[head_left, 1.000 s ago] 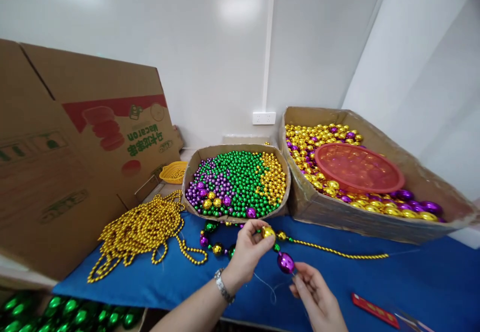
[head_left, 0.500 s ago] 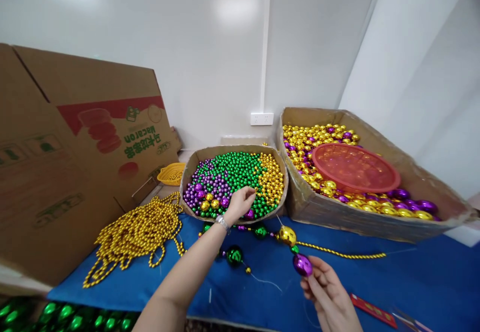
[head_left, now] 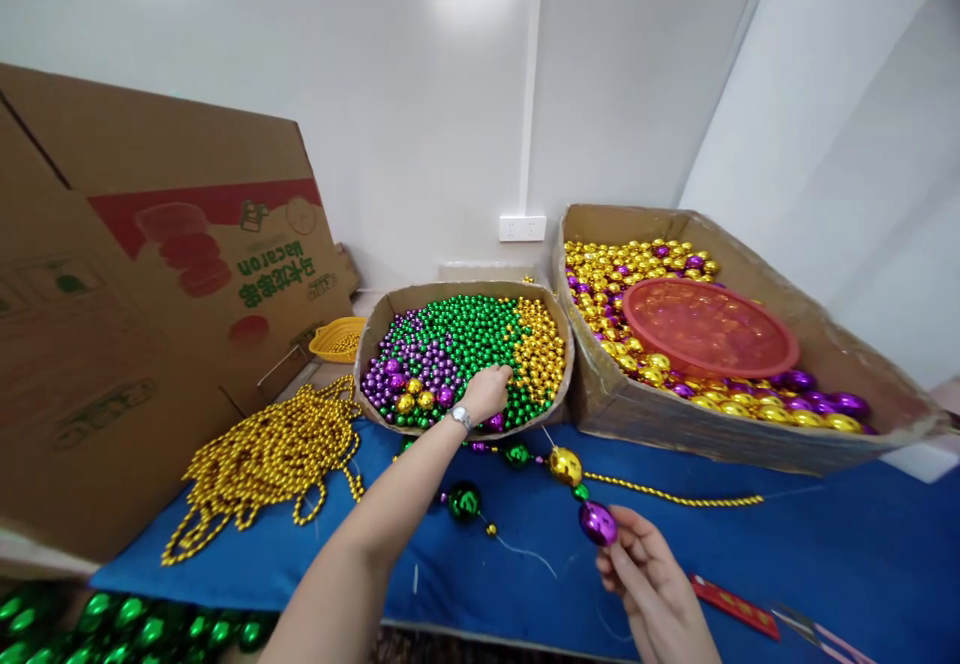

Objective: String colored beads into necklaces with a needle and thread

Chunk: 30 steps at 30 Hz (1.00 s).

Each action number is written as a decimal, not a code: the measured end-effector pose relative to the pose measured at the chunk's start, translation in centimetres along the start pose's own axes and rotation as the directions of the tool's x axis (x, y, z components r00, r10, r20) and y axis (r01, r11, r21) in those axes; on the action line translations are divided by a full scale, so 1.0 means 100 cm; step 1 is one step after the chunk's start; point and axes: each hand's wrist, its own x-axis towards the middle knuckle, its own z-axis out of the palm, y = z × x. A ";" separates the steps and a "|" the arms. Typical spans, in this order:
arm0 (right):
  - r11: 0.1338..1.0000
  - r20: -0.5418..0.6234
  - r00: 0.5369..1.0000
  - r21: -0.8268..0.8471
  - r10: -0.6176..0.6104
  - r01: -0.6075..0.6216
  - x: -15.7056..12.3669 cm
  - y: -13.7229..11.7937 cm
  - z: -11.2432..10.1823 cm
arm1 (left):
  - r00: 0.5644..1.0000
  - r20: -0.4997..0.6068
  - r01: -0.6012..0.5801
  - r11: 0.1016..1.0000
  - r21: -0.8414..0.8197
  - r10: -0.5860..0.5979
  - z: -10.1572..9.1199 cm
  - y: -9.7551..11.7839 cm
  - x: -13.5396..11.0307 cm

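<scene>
My left hand (head_left: 487, 391), with a watch (head_left: 462, 416) at the wrist, reaches into a cardboard box (head_left: 358, 384) of small green, purple and gold beads (head_left: 480, 329). Its fingers are pinched together at the green beads near the gold ones; what they hold, if anything, is hidden. My right hand (head_left: 649, 569) grips a large shiny purple bead (head_left: 598, 523) between thumb and fingers. Threaded in line with it are a small green bead (head_left: 580, 492) and a large gold bead (head_left: 565, 465). More strung beads, including a big green bead (head_left: 463, 501), lie behind my left forearm.
Gold bead strands (head_left: 270, 459) lie on the blue cloth (head_left: 750, 534) at left, near a yellow basket (head_left: 337, 340). At right, a larger box (head_left: 675, 434) of gold and purple beads holds a red basin (head_left: 709, 329). A red packet (head_left: 735, 606) and scissors (head_left: 814, 634) lie front right.
My left hand has shifted slightly right and its fingers now sit lower among the beads. The right hand keeps its grip on the purple bead. The whole view has moved a little.
</scene>
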 end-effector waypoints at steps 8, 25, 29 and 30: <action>1.000 -0.009 1.000 -0.008 -0.013 0.013 -0.005 -0.003 0.000 | 0.995 -0.095 -0.027 0.895 -0.446 -0.017 -0.013 0.014 -0.029; 0.999 -0.002 1.000 -0.035 0.001 -0.001 -0.002 0.003 0.000 | 0.977 0.176 0.186 0.076 -0.980 -0.122 -0.020 0.031 -0.076; 0.999 -0.011 1.000 -0.033 -0.002 0.002 -0.004 0.000 0.001 | 0.983 0.105 0.132 0.184 -0.974 -0.149 -0.016 0.028 -0.075; 1.000 -0.012 1.000 -0.031 -0.005 0.004 -0.005 0.000 0.001 | 0.985 0.066 0.104 0.240 -0.965 -0.159 -0.016 0.026 -0.072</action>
